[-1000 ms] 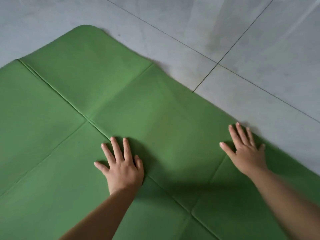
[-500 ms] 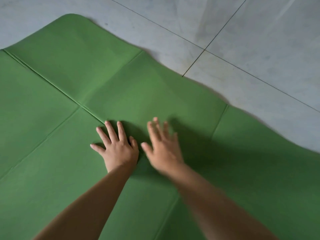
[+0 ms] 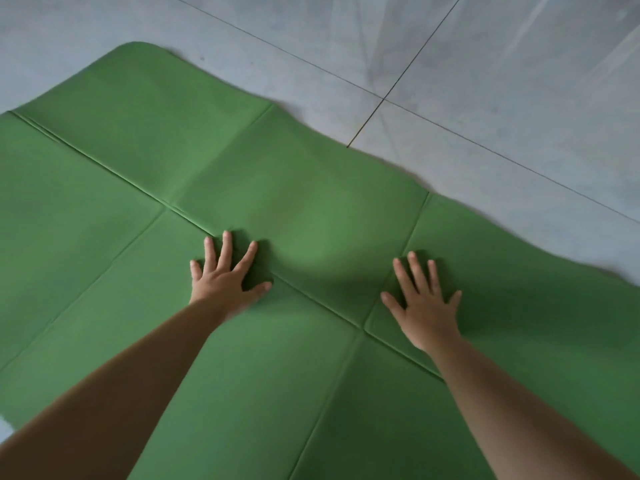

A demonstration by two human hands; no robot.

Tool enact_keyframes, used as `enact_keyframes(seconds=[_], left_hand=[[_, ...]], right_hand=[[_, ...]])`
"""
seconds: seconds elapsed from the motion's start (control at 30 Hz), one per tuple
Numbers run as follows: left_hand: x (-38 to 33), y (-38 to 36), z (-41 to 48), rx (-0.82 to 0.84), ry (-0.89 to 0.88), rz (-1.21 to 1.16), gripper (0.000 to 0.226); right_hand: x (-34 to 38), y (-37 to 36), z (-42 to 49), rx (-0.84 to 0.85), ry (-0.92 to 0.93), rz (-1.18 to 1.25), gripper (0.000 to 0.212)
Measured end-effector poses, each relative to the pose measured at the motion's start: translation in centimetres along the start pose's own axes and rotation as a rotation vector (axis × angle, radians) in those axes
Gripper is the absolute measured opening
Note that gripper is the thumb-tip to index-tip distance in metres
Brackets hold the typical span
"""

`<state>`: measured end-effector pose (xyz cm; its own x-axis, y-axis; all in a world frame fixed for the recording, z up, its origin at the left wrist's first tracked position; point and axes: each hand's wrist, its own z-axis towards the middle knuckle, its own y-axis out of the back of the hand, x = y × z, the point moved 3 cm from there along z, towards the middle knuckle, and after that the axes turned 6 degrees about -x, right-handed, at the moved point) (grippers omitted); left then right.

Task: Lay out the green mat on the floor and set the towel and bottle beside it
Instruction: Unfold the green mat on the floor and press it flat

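Both flat hands, left hand [image 3: 224, 277] and right hand [image 3: 426, 308], on frame-cropped green mat [image 3: 311, 209]

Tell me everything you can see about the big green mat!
The green mat looks like thin, soft foam or rubber, plain green all over. It lies unfolded on the grey tiled floor, running out of view at the left and bottom. Straight fold creases cross it like a grid. Its far edge is wavy, not quite flat, with a rounded corner at the top left. The left hand and the right hand press on it, palms down, fingers spread.
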<state>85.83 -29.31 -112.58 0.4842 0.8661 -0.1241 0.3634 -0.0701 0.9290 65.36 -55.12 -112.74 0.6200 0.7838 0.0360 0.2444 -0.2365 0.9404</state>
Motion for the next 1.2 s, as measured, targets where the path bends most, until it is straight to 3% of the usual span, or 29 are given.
enact_keyframes(seconds=[0.13, 0.23, 0.33, 0.43, 0.53, 0.7, 0.87, 1.1, 1.2], left_hand=[[-2.3, -2.0, -4.1, 0.02, -0.013, 0.068, 0.086], [-5.7, -4.9, -9.4, -0.057, -0.002, -0.001, 0.082], [-6.9, -6.3, -14.7, -0.181, -0.055, -0.05, 0.072], [-6.1, -7.2, -18.3, -0.195, -0.135, -0.023, 0.077], [-5.7, -7.3, -18.9, -0.152, -0.168, -0.002, 0.079], [-5.9, -6.6, -18.9, -0.062, -0.159, 0.043, 0.079], [-5.8, -6.3, -18.9, -0.074, -0.171, 0.064, 0.095], [-5.6, -7.2, -18.8, -0.031, -0.154, 0.146, 0.103], [-7.6, -6.6, -19.3, -0.061, -0.249, 0.145, 0.1]], right_hand=[[-3.5, 0.1, -2.2, 0.081, -0.218, 0.031, 0.071], [-0.7, 0.7, -3.3, -0.019, -0.244, -0.092, 0.076], [7.1, -0.3, -5.8, -0.168, -0.02, 0.034, 0.071], [15.7, -3.0, -10.4, -0.133, 0.224, 0.185, 0.062], [17.7, -3.9, -12.7, -0.164, 0.254, 0.219, 0.054], [12.7, -3.6, -12.8, -0.155, 0.279, 0.04, 0.057], [7.7, -5.0, -13.2, -0.047, 0.089, 0.023, 0.07], [-2.0, -5.7, -17.8, 0.046, -0.169, 0.034, 0.071], [-5.7, -5.6, -19.9, 0.096, -0.306, 0.067, 0.072]])
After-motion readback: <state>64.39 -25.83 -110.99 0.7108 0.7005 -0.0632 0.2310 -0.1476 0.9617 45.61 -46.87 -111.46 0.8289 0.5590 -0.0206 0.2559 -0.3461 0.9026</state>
